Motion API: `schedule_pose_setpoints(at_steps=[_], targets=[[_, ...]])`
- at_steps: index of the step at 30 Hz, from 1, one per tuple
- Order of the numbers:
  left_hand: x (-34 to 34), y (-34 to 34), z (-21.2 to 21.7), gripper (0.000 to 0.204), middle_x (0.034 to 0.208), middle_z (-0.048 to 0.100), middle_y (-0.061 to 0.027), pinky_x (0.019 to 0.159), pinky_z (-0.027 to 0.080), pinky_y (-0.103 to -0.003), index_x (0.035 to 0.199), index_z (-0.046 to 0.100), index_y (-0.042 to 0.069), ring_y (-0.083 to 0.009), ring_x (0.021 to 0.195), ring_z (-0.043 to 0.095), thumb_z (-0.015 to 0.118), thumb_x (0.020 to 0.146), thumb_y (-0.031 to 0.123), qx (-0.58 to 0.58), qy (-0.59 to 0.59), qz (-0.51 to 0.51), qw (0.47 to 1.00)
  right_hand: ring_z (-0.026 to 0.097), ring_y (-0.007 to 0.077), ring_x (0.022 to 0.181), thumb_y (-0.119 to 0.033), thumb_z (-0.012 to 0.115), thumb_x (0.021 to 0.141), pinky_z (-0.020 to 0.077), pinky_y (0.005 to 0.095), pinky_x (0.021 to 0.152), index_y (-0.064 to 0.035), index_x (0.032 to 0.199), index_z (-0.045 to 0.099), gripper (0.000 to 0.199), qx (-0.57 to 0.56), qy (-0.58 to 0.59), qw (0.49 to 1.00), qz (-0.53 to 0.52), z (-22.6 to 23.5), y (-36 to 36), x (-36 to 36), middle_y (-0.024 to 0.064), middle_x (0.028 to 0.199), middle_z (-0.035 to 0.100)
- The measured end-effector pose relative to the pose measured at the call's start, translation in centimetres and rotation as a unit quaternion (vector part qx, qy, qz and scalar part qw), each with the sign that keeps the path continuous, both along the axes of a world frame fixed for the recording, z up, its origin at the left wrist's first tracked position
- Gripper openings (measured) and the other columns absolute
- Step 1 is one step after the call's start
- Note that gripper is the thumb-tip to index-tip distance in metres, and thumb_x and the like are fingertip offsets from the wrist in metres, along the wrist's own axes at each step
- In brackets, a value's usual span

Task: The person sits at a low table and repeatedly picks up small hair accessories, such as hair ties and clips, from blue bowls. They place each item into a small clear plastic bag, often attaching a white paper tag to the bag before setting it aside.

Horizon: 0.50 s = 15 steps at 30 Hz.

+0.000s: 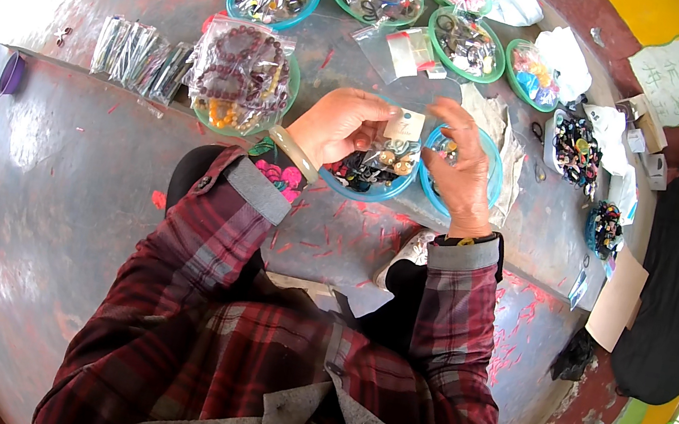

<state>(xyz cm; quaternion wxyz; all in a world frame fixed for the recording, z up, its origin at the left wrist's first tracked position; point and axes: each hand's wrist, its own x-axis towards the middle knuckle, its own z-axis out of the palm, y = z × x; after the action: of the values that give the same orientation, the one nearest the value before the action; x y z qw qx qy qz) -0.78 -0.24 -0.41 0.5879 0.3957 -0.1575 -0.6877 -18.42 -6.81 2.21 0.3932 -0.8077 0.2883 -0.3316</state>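
Note:
My left hand (338, 126) pinches a small cream card (405, 125) between thumb and fingers, and a little clear packet of round brown beads (401, 163) hangs just below it. Beside the card, my right hand (463, 168) is raised with its fingers curved and apart. I see nothing held in it. Under my left hand stands a blue bowl (370, 192) of dark small pieces. A second light blue bowl (496, 172) is partly hidden behind my right hand.
Several bowls of small trinkets crowd the far side, among them a blue bowl (311, 7). Bagged bead bracelets (241, 72) fill a green bowl on the left, next to bundled thin packets (136, 53). A white basket (554, 145) stands right. A raised step edge (151, 94) crosses the floor.

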Motion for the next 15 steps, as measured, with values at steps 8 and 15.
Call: schedule_pose_setpoints(at_steps=[8,15], targets=[[-0.5,0.2,-0.6,0.025,0.082,0.062,-0.0037,0.047,0.033,-0.020,0.094,0.060,0.002,-0.0089,0.068,0.056,0.054,0.086,0.025,0.043,-0.209,-0.016,0.977,0.054,0.0086,0.079,-0.004,0.067,0.074,0.0411,0.0212,0.074,-0.0003,0.085,0.065,0.011,0.327,-0.101,0.939,-0.012,-2.5,-0.9,-0.3,0.0007,0.082,0.062],[-0.9,0.0,1.4,0.039,0.083,0.059,0.0011,0.056,0.040,-0.020,0.096,0.061,0.004,-0.0067,0.073,0.053,0.053,0.087,0.041,-0.074,-0.112,0.021,0.991,0.049,0.0039,0.064,-0.012,0.066,0.079,0.0379,0.0185,0.060,-0.0008,0.080,0.064,0.011,0.430,-0.160,0.888,-0.023,-3.5,-1.4,-0.5,-0.0017,0.070,0.059]])
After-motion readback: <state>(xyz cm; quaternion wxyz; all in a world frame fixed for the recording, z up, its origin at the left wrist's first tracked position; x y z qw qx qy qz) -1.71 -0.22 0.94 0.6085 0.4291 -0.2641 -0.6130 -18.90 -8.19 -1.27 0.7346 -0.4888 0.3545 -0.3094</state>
